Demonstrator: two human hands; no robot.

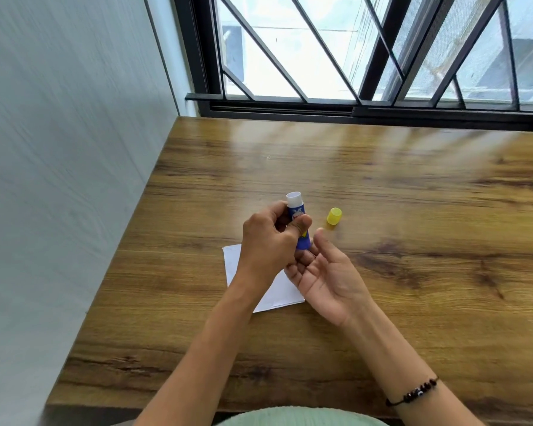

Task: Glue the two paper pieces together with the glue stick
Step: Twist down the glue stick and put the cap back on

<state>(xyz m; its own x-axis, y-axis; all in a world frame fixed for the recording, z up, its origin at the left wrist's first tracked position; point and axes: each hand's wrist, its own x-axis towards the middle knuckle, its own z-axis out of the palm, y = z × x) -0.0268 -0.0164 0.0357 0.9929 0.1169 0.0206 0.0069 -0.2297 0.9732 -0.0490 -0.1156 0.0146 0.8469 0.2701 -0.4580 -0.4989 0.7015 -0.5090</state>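
My left hand (266, 241) grips a blue glue stick (296, 210) upright above the table, its white open end pointing up and away. The yellow cap (334, 216) is off and lies on the wood just right of the stick. My right hand (326, 275) is palm-up, fingers apart, with its fingertips at the bottom end of the stick; whether they grip it is unclear. White paper (277, 295) lies flat under both hands, mostly hidden; I cannot tell if it is one piece or two.
The wooden table (413, 241) runs to a barred window (351, 56) at the back and a pale wall (59, 149) on the left. A beaded bracelet (413, 392) sits on my right wrist.
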